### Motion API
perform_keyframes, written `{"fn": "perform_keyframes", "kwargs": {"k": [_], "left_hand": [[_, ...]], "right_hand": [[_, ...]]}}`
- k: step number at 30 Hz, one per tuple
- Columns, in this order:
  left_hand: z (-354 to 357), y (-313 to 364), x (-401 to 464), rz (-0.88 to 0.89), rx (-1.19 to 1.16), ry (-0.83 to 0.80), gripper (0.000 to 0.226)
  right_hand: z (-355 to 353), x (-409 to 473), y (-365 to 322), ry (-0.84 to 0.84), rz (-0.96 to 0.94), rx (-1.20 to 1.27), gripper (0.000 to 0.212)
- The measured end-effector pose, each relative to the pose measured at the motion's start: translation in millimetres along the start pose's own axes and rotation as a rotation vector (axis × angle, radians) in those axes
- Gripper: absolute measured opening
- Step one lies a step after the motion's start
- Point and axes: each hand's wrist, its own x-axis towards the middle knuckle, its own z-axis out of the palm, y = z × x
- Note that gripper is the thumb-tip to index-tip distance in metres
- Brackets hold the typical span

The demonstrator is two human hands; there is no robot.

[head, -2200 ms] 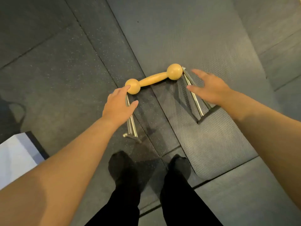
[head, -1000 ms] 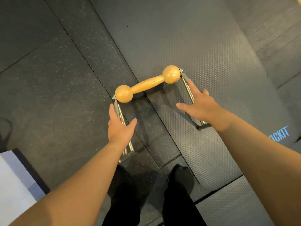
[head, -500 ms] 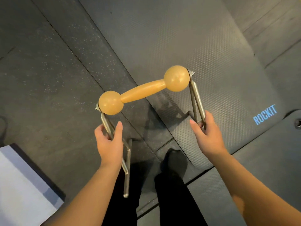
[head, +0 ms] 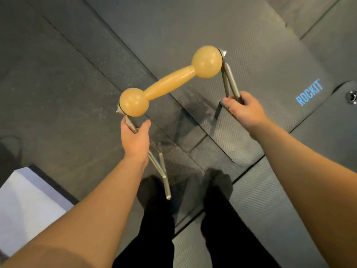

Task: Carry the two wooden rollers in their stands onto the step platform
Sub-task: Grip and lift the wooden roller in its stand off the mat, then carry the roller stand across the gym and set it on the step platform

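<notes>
A wooden roller (head: 170, 81), a slim bar with a ball at each end, hangs in a metal stand (head: 229, 83) lifted off the floor. My left hand (head: 136, 138) is shut on the stand's left legs just under the left ball. My right hand (head: 245, 110) is shut on the right legs below the right ball. The left foot bar (head: 164, 176) of the stand dangles free above my feet. Only one roller is in view. A pale platform corner (head: 29, 206) with a dark edge shows at the lower left.
The floor is dark speckled rubber tiles. A textured black mat (head: 241, 45) marked ROCKIT lies under the right side. My two dark-socked feet (head: 218, 182) stand just below the roller. A small metal fitting (head: 351, 96) sits at the right edge.
Both hands went from reaching over the stand on the floor to closing on its side legs. The roller and stand have risen off the floor toward me.
</notes>
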Motion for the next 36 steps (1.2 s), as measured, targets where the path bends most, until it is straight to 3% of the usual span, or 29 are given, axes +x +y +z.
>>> {"fn": "perform_keyframes", "kwargs": {"k": [7,11,17,20,27,36], "left_hand": [[-3.3,-15.3,-9.1,0.049,0.011,-0.018,0.065],[-2.5,-30.3,-17.2,0.105,0.049,0.021,0.059],[-9.7,-6.4,-55.8,0.319,0.161,-0.03,0.021],[-11.9,21.3,-96.0,0.45,0.2,-0.084,0.031],[-16.8,144.5,-220.8,0.656,0.197,-0.158,0.035],[-70.8,378.1,-429.7,0.881,0.174,-0.205,0.015]], "right_hand": [[-0.4,-4.0,6.4,0.046,0.032,-0.036,0.031],[-4.7,-22.8,21.7,0.095,0.06,0.148,0.036],[-30.1,-77.6,49.5,0.13,0.105,0.302,0.032],[-58.0,-111.9,36.8,0.176,0.091,0.4,0.023],[-165.0,-215.3,-36.5,0.256,-0.005,0.531,0.029],[-352.0,-423.3,-237.5,0.391,-0.227,0.513,0.023]]}}
